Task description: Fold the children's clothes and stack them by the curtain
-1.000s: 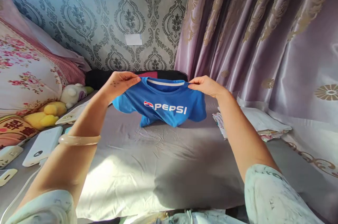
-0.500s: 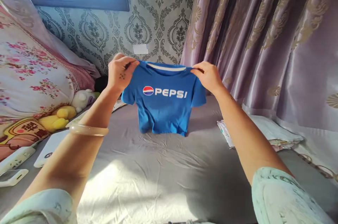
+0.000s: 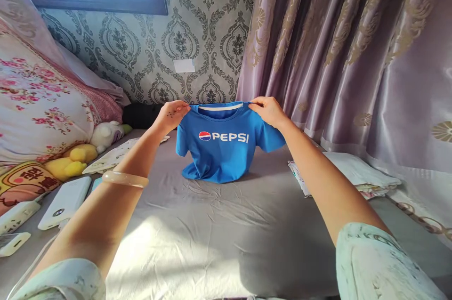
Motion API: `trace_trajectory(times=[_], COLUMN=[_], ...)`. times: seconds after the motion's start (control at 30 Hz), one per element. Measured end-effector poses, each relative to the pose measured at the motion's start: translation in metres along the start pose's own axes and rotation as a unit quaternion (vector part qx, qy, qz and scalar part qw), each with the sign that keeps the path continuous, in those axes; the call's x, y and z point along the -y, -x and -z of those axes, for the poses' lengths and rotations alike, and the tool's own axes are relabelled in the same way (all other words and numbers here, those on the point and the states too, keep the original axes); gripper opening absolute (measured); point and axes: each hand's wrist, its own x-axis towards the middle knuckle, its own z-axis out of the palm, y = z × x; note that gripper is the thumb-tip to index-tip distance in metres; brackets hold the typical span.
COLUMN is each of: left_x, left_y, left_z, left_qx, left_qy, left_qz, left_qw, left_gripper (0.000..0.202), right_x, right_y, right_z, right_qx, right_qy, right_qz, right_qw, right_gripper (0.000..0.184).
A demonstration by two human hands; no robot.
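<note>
A blue T-shirt with a white PEPSI print and a round red, white and blue logo hangs upright in front of me. Its lower hem rests bunched on the grey bed sheet. With fingers pinched, my left hand grips the shoulder beside the collar on the left. My right hand pinches the opposite shoulder. The neck opening, with its white inner band, faces up between the hands. A pale bangle circles my left wrist area.
Folded cloths lie at the right by the purple curtain. On the left are a white power bank, a power strip, plush toys, a flat pale item and a floral-covered pile. Behind stands a patterned wall.
Both hands have come down with the T-shirt, still holding its shoulders. Its lower part now folds onto the bed. The view has shifted slightly.
</note>
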Motion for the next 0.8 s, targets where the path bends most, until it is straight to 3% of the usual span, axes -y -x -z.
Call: trace_trajectory(times=[0.2, 0.33, 0.5, 0.63, 0.73, 0.8], left_x=[0.000, -0.009, -0.030, -0.062, -0.093, -0.110], left_y=[0.014, 0.020, 0.021, 0.020, 0.019, 0.019], left_z=[-0.020, -0.015, 0.022, 0.062, 0.085, 0.093], left_qx=[-0.053, -0.049, 0.033, 0.109, 0.160, 0.137], left_qy=[0.028, 0.031, 0.030, -0.039, -0.099, -0.137], left_qz=[0.039, 0.007, -0.023, -0.023, -0.045, -0.075], left_qw=[0.997, 0.998, 0.999, 0.993, 0.981, 0.978], left_gripper=[0.023, 0.024, 0.029, 0.028, 0.029, 0.033], right_x=[0.014, 0.024, 0.033, 0.043, 0.053, 0.060], right_y=[0.008, 0.015, 0.022, 0.023, 0.019, 0.015], right_z=[0.002, 0.015, 0.042, 0.066, 0.082, 0.090], right_qx=[0.013, 0.037, 0.124, 0.181, 0.155, 0.091], right_qy=[0.007, 0.018, -0.057, -0.087, -0.052, -0.015], right_qz=[0.000, 0.005, -0.038, -0.041, -0.023, -0.011], right_qw=[1.000, 0.999, 0.990, 0.979, 0.986, 0.996], right_gripper=[0.038, 0.033, 0.028, 0.027, 0.027, 0.027])
